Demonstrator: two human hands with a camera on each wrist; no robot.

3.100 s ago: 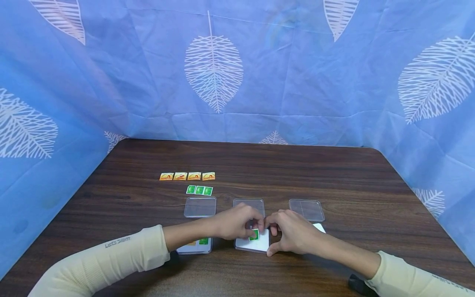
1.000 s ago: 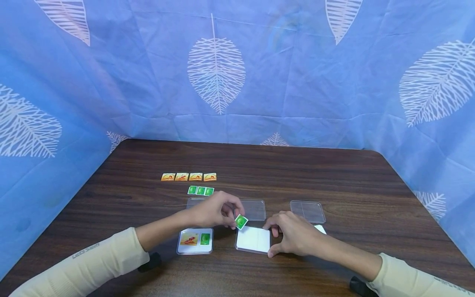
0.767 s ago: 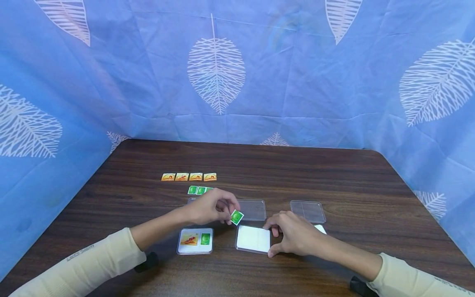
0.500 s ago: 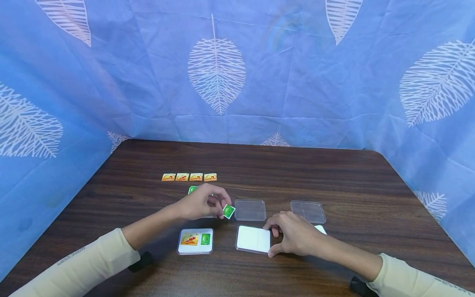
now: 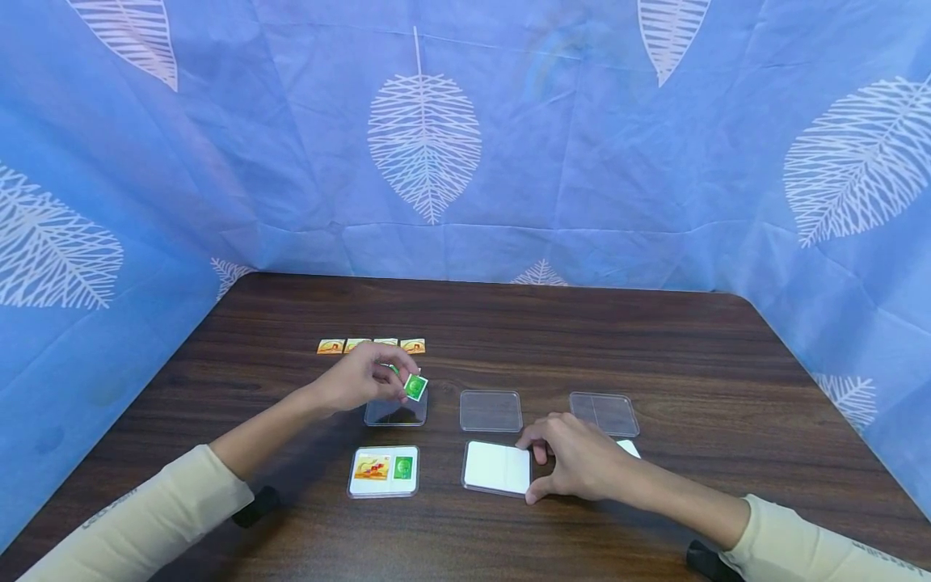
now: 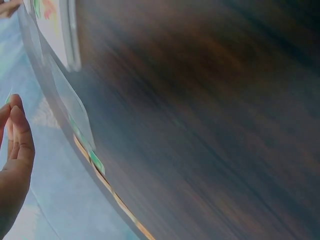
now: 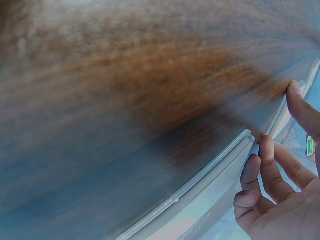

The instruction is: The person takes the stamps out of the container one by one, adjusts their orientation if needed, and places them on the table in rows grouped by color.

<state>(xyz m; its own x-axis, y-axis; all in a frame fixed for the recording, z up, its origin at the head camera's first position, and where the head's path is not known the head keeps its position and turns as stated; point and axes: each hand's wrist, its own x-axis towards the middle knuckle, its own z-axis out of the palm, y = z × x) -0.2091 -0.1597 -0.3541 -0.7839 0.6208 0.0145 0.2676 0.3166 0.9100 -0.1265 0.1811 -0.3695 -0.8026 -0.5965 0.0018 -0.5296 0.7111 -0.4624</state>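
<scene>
My left hand [image 5: 367, 376] pinches a small green picture card [image 5: 415, 387] with a white border, raised over the left clear lid [image 5: 396, 414]. In the left wrist view that hand [image 6: 17, 150] shows at the edge with its fingertips together. Behind it the row of green cards is mostly hidden. My right hand [image 5: 575, 457] holds the middle clear plastic case [image 5: 498, 469], thumb and index finger at its right-hand corners. A plain white insert fills that case. In the right wrist view, the right hand's fingers [image 7: 268, 150] bend beside the case edges.
The left case [image 5: 382, 472] carries an orange picture card [image 5: 372, 467] and a green card [image 5: 403, 468]. Several orange cards [image 5: 412, 346] lie in a row behind. Two more clear lids, a middle lid [image 5: 490, 411] and a right lid [image 5: 604, 414], lie flat. My right arm partly covers a white insert [image 5: 628, 447].
My left hand has lifted the green card off the middle case's white insert and carried it left and back, past the lids. My right hand has stayed at the middle case.
</scene>
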